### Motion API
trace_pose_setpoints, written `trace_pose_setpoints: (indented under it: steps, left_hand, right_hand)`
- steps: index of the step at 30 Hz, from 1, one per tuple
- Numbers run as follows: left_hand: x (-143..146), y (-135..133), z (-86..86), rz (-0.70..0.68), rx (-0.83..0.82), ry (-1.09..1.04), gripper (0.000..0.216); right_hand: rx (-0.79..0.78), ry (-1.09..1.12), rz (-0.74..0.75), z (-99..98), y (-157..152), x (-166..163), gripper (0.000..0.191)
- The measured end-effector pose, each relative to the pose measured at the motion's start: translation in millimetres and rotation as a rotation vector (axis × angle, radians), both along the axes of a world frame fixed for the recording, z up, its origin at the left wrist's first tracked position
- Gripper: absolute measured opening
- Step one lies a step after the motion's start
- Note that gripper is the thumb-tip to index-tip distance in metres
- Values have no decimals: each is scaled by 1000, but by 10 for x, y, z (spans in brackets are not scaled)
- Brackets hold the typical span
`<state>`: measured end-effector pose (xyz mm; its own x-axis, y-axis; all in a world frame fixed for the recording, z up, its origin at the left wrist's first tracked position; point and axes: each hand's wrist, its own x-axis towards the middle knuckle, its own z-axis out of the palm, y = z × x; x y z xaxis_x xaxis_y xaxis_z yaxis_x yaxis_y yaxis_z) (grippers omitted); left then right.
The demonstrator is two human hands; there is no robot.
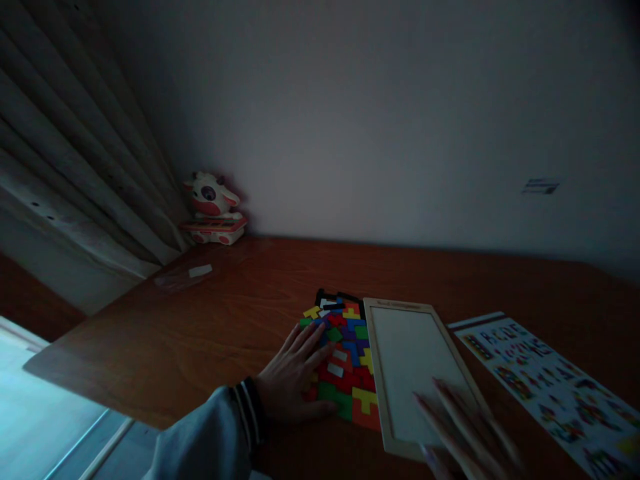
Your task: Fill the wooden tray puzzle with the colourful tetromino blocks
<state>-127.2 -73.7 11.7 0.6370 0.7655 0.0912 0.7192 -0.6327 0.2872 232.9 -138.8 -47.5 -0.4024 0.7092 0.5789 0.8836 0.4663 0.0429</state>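
Dim, bluish light greys the wall (375,133). The brightest patch glows at lower left. The right hand (473,433) looks blurred.

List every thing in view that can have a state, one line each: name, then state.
Colourful puzzle pieces: grouped closely together
Wooden tray: lying flat, recessed face up
Pattern sheet: flat, printed side up
Left hand: open, palm down on the pieces
Right hand: open, blurred, over the tray; contact unclear
Cow-shaped toy: upright
Curtain: hanging in folds
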Motion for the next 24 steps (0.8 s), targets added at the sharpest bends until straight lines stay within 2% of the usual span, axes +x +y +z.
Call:
trace_pose_setpoints:
  steps: [7, 14, 17, 22, 24]
  left_hand:
    - [-77, 33, -18, -14, 28, -8, 86]
    - [-339, 201, -32, 100, 18, 58, 79]
    - [-376, 209, -48, 100, 38, 56, 78]
    - [-372, 193, -77, 101, 64, 27, 78]
    - [-376, 199, -83, 103, 62, 16, 79]
  right_hand:
    - [-57, -58, 10, 108, 89, -279, 57]
    - [-62, -6, 7, 87, 167, -615, 51]
    - [-47, 18, 3, 45, 153, -588, 55]
    - [-34, -11, 3, -58, 96, -405, 75]
    - [-31, -18, -8, -72, 80, -376, 75]
